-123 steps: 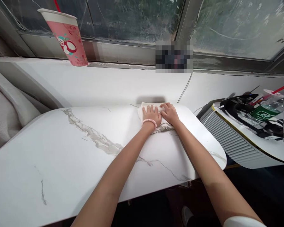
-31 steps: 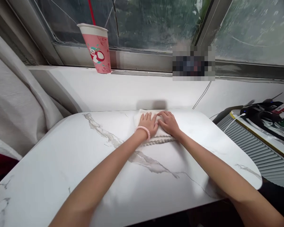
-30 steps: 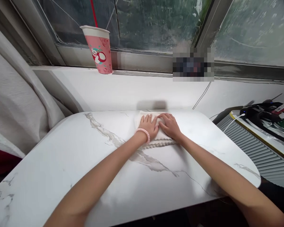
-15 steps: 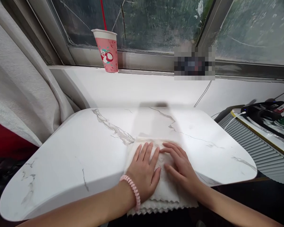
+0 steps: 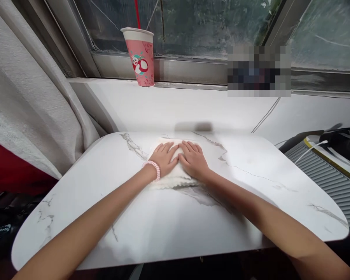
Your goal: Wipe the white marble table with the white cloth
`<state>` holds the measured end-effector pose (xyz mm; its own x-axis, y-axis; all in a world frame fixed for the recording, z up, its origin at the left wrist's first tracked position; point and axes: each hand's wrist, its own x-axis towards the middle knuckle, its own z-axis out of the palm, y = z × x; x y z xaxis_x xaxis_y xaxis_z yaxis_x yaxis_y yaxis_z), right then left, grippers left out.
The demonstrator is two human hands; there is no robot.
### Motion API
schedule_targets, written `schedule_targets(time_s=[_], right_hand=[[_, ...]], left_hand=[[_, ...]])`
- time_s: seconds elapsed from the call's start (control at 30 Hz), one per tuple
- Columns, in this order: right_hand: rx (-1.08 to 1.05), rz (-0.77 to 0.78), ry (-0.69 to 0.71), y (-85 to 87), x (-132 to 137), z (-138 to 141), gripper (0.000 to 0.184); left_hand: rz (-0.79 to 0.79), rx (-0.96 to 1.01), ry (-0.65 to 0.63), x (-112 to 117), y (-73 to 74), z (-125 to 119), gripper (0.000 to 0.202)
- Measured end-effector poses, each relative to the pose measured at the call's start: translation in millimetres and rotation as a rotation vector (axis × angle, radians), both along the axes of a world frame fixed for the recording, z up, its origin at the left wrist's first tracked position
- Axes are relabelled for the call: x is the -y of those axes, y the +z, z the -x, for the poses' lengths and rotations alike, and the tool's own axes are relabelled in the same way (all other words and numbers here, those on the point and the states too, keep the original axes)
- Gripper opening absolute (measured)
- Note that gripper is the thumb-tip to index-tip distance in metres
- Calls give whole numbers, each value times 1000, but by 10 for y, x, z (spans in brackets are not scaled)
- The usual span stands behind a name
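Observation:
A white cloth [image 5: 169, 181] with a scalloped edge lies folded on the white marble-patterned table [image 5: 151, 225], toward its far side. My left hand [image 5: 164, 158], with a pink coiled band [image 5: 153, 168] at the wrist, rests flat on the cloth's left part, fingers stretched forward. Beside it my right hand [image 5: 193, 158] lies palm down on the cloth's right part, its fingers also extended. The two thumbs point toward each other over the cloth. Both palms hide much of the cloth's upper face.
A pink paper cup [image 5: 140, 58] with a red straw stands on the window ledge. A blurred-out dark object [image 5: 258, 74] sits farther right. Grey curtains [image 5: 32, 85] hang at left. At right is a ribbed grey cabinet [image 5: 323, 182] with a white cable [image 5: 310, 149].
Both hands have pushed the cloth forward from the table's near edge toward the wall, and my arms are stretched farther out. The view has shifted slightly.

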<state>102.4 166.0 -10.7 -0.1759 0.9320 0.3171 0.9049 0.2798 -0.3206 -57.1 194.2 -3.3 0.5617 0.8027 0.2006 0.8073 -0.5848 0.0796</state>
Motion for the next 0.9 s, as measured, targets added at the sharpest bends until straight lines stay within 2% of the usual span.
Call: schedule_targets(time_s=[0.17, 0.37, 0.57, 0.77, 0.9], right_hand=[[-13, -66, 39, -23, -575, 111, 42], [-71, -93, 51, -26, -981, 151, 40], [-70, -133, -64, 6, -1229, 172, 37], [-59, -136, -75, 8, -1403, 175, 29], [-51, -159, -77, -33, -1407, 174, 28]], left_hand=[[5, 16, 77, -511, 19, 82, 50], [-10, 88, 129, -872, 14, 81, 47], [-24, 84, 166, -1079, 25, 50, 45], [-17, 132, 148, -1215, 18, 62, 42], [-1, 134, 155, -1212, 4, 72, 43]])
